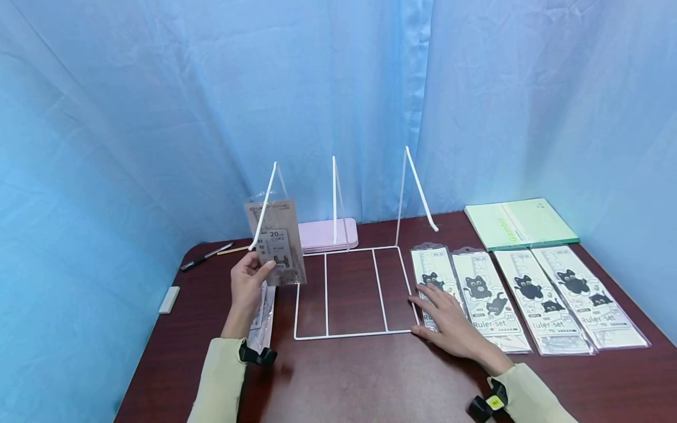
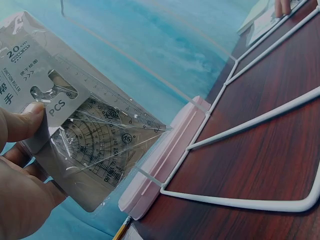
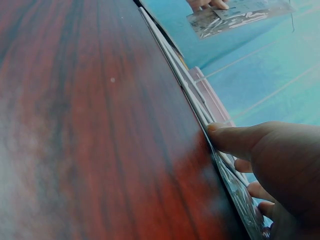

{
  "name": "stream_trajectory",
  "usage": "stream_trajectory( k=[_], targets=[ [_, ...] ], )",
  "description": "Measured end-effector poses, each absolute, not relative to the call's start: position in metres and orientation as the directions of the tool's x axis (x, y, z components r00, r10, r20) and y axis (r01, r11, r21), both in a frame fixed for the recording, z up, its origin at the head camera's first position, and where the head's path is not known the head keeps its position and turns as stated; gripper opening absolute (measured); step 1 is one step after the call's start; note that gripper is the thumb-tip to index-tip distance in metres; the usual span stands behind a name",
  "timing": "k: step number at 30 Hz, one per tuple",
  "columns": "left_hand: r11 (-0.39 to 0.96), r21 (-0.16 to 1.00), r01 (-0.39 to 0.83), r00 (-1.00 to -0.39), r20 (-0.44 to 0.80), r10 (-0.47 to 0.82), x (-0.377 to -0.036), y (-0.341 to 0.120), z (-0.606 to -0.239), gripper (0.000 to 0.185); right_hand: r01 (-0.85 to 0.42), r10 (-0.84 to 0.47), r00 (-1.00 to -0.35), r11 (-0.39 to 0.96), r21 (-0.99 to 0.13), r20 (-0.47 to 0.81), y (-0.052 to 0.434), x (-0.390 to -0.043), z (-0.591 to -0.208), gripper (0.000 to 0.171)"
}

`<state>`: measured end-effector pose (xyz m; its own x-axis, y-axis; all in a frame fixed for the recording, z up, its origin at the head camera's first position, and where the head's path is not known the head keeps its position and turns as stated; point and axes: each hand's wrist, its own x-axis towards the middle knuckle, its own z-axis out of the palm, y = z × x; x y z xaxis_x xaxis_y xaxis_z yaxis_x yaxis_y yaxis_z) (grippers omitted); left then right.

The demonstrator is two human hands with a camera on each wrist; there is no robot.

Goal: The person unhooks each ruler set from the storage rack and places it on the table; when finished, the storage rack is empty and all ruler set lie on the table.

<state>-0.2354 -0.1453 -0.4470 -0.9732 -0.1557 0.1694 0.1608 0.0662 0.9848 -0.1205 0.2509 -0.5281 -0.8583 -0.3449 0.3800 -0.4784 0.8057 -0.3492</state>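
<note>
Head view, held pack: left hand (image 1: 247, 281) pinches a ruler pack (image 1: 276, 242) upright, left of centre, at the rack's (image 1: 351, 291) left upright.
Head view, right hand: right hand (image 1: 446, 320) lies flat, fingers straight, on the nearest of four packs (image 1: 523, 296) at right, holding nothing.
Head view, room: bare table (image 1: 338, 376) low in frame; pink case (image 1: 325, 234) behind the rack, green book (image 1: 515, 223) upper right.
Left wrist view, handling: thumb (image 2: 22, 122) clamps the pack (image 2: 85, 135); thin, light, slick film over stiff rulers, likely slippery; best held at the card header.
Left wrist view, edges: rack wire (image 2: 240, 197) and case (image 2: 162, 155) just beside the pack's corner.
Right wrist view, contact: thumb (image 3: 235, 137) touches the rack wire (image 3: 175, 65); fingers press a flat pack (image 3: 240, 200).
</note>
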Motion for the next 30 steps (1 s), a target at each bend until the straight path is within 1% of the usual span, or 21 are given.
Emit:
stream_trajectory(
  k=[9, 16, 20, 26, 30],
  targets=[
    [0.050, 0.984, 0.169, -0.975, 0.174, -0.141, -0.226, -0.151, -0.447, 0.017, -0.465, -0.338, -0.869, 0.810, -0.358, 0.362, 0.252, -0.121, -0.528, 0.060],
    [0.074, 0.985, 0.157, -0.976, 0.166, -0.140, -0.218, -0.155, -0.447, 0.018, -0.464, -0.337, -0.869, 0.810, -0.358, 0.362, 0.251, -0.120, -0.526, 0.059],
    [0.064, 0.987, 0.147, -0.978, 0.155, -0.140, -0.214, -0.156, -0.446, 0.018, -0.463, -0.338, -0.870, 0.810, -0.360, 0.359, 0.251, -0.120, -0.527, 0.059],
    [0.028, 0.986, 0.166, -0.978, 0.168, -0.122, -0.207, -0.158, -0.446, 0.017, -0.465, -0.340, -0.869, 0.808, -0.362, 0.359, 0.250, -0.120, -0.528, 0.060],
    [0.030, 0.987, 0.155, -0.981, 0.158, -0.116, -0.202, -0.159, -0.443, 0.016, -0.468, -0.342, -0.867, 0.808, -0.357, 0.364, 0.250, -0.120, -0.528, 0.060]
  ],
)
